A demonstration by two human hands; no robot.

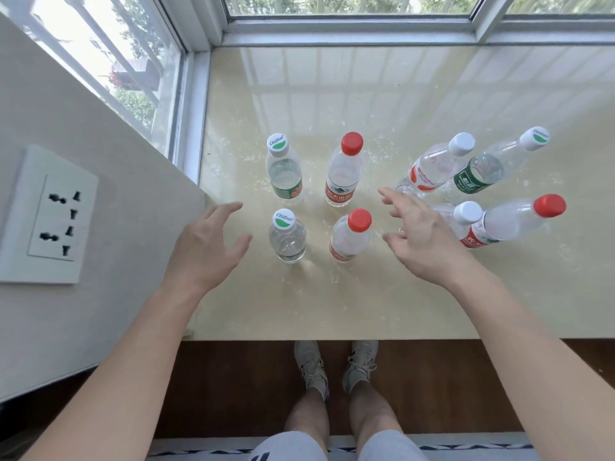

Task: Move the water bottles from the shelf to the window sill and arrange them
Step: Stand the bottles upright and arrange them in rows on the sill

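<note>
Looks nearly done to me. Eight clear plastic water bottles stand on the glossy cream stone window sill (366, 294), in two clumps of four. The left clump is a tidy square: a far green-and-white-capped bottle (285, 173), a near green-and-white-capped bottle (288, 237), a far red-capped bottle (344, 176) and a near red-capped bottle (348, 237).

The right clump sits apart and reads looser, though its lean is probably the lens. It has a white-capped bottle with an orange label (432, 168), a green-labelled bottle (492, 164), a far-right red-capped bottle (519, 221) and another white-capped bottle (467, 212) partly behind the hand.

Both hands are empty, fingers spread. The left hand (206, 241) hovers just left of the square, the right hand (422, 237) between the clumps.

The shelf isn't in view, so I can't tell if more are coming. My guess is only tidying is left.

The sill reflects the white window frame (349, 24). There's a white socket plate (46, 214) on the left wall and dark wooden floor (449, 387) nearest.
</note>
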